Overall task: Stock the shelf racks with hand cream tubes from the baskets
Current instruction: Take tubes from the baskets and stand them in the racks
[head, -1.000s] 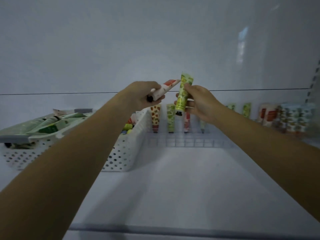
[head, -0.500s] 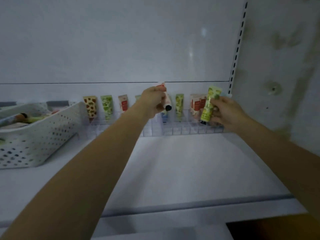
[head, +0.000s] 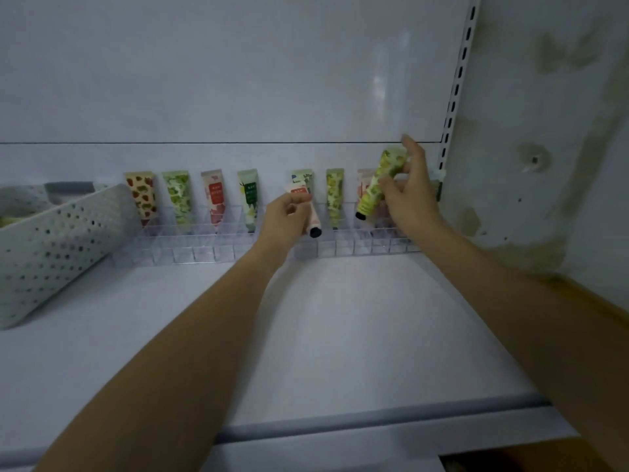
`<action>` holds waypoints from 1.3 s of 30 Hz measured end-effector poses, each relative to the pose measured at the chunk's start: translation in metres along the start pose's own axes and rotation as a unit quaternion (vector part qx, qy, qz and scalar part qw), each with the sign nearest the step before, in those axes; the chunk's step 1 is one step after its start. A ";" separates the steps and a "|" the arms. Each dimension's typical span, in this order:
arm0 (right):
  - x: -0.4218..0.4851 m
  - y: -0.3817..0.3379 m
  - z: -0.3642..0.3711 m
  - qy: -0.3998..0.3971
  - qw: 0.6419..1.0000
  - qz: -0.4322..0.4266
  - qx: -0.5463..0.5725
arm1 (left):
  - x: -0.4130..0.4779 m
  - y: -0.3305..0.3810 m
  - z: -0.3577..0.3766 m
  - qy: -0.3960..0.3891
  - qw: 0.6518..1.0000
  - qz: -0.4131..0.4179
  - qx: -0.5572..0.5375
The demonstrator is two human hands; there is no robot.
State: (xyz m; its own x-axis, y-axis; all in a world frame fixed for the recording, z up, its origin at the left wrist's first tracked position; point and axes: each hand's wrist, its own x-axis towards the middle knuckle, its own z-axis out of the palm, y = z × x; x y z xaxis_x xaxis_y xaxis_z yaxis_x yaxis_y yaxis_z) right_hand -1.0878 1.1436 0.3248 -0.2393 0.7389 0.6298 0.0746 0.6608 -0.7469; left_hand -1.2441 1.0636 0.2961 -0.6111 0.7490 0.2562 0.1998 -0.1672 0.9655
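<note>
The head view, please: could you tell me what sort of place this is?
Probably a shop's shelving: a clear plastic divided rack holds upright printed hand cream tubes, beside a slotted white metal shelf upright and a perforated white plastic basket.

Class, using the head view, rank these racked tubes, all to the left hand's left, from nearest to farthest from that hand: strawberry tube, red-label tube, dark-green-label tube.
1. Dark-green-label tube, just left of the left hand.
2. Red-label tube, further left.
3. Strawberry tube, leftmost, by the basket.
</note>
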 end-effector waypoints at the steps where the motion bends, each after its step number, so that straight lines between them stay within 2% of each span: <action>1: 0.004 0.001 0.008 -0.009 0.999 -0.034 -0.031 | 0.000 -0.001 -0.001 -0.006 1.000 -0.001 -0.004; 7: 0.029 0.005 0.038 -0.062 0.963 -0.141 -0.222 | 0.007 -0.004 0.000 -0.003 0.999 -0.018 -0.028; 11: 0.049 0.013 0.033 -0.111 0.932 -0.130 -0.319 | 0.010 -0.004 0.000 -0.004 0.999 -0.024 -0.039; 15: 0.060 0.022 0.031 -0.156 0.915 -0.103 -0.356 | 0.010 -0.003 -0.001 -0.008 0.998 -0.031 -0.048; 19: 0.054 0.022 0.038 -0.146 0.863 -0.164 -0.456 | 0.010 -0.002 0.000 -0.008 0.998 -0.035 -0.052; 23: 0.045 0.023 0.028 -0.194 0.819 -0.143 -0.520 | 0.008 -0.001 -0.001 -0.009 0.997 -0.039 -0.058; 25: 0.039 0.020 0.023 -0.203 0.823 -0.156 -0.507 | 0.007 0.000 -0.001 -0.009 0.997 -0.042 -0.065; 28: 0.022 0.011 0.011 -0.190 0.852 -0.200 -0.446 | 0.004 0.001 -0.002 -0.017 0.997 -0.035 -0.069; 31: -0.004 0.013 -0.002 -0.231 0.855 -0.195 -0.422 | 0.000 0.001 0.000 -0.015 0.999 0.012 -0.049; 35: -0.045 0.025 -0.016 -0.279 0.845 -0.110 -0.442 | -0.007 0.013 0.009 0.010 0.992 0.125 -0.007; 39: -0.061 0.032 -0.023 -0.295 0.870 -0.028 -0.393 | -0.002 0.031 0.024 -0.007 0.984 0.170 0.048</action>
State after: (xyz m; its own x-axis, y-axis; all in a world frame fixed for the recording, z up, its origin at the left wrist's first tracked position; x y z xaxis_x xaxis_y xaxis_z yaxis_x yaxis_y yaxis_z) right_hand -1.0490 1.1226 0.2678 -0.7028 0.6589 0.2682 0.6302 0.7516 -0.1949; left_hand -1.2186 1.0725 0.3247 -0.4856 0.6693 0.5623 0.4634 -0.3483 0.8148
